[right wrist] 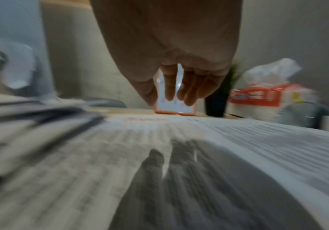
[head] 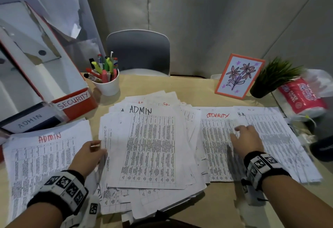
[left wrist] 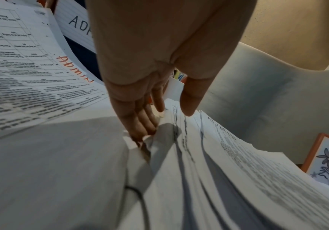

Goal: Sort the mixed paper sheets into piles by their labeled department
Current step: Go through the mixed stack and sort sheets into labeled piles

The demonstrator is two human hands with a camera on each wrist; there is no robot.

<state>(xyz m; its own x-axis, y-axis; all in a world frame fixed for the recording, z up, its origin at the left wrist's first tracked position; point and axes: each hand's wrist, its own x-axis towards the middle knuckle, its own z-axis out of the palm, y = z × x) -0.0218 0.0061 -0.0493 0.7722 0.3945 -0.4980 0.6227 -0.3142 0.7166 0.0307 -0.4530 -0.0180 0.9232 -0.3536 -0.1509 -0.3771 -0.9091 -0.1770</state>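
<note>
A mixed stack of printed sheets point(head: 153, 146) lies in the middle of the table, its top sheet headed ADMIN in black. My left hand point(head: 100, 148) pinches the left edge of its upper sheets point(left wrist: 209, 140), thumb point(left wrist: 187, 105) on top and fingers underneath. To the left lies a pile headed ADMIN in red point(head: 46, 148) point(left wrist: 31, 70). On the right are a SECURITY pile point(head: 216, 137) and an H.R pile point(head: 273, 134). My right hand point(head: 241, 134) point(right wrist: 169, 99) hovers just over where those two piles meet, blurred, fingers relaxed and holding nothing.
File boxes labelled SECURITY point(head: 72, 99) and ADMIN point(head: 30, 119) stand at the back left beside a white cup of pens point(head: 106, 83). A grey chair point(head: 138, 52) faces me. A framed flower drawing point(head: 237, 76), potted plant point(head: 270, 78) and tissue pack point(head: 302, 98) line the back right.
</note>
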